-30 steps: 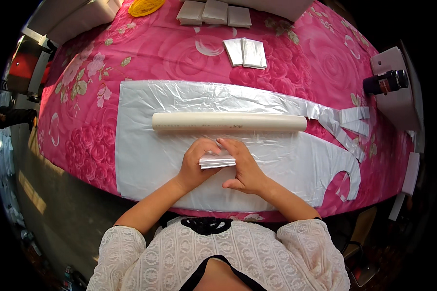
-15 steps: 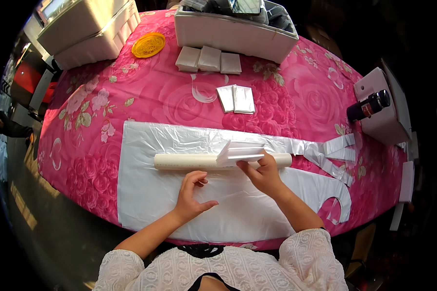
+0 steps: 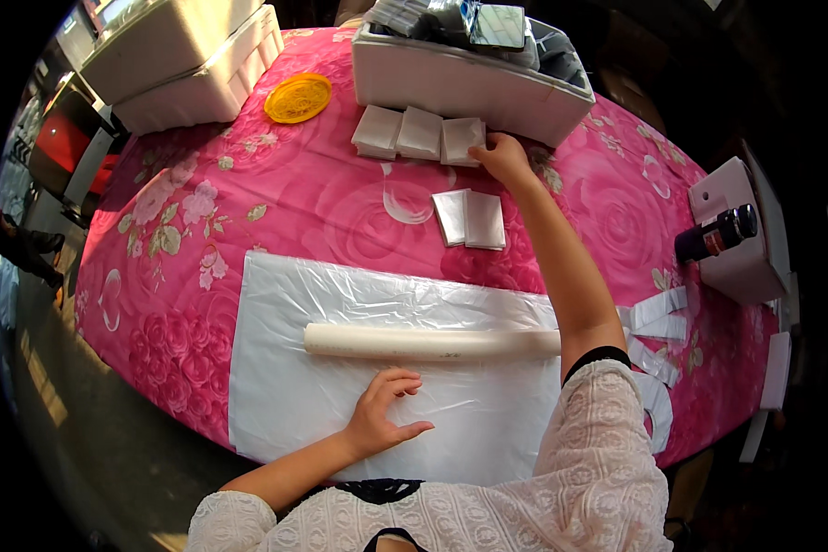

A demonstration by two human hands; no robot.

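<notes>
**Right hand (image 3: 503,158) at the end stack (image 3: 460,141), beyond the tube (image 3: 423,342)**

Its thumb meets the stack's right edge; whether the fingers clamp it, I cannot tell. Two packets (image 3: 484,221) lie closer to the tube. The left hand (image 3: 377,419), thumb and fingers apart, is over the sheet (image 3: 281,386), on the tube's near side. The sheet spreads under the tube. Farther beyond the tube sit a yellow dish (image 3: 298,98) and foam box (image 3: 469,83).

Head view: fisheye, worn high, facing down and ahead toward 12 o'clock.
Desk (image 3: 322,212): near, filling the middle, edges bowed.
Blouse (image 3: 460,506): nearest of all, at 6 o'clock.
</notes>
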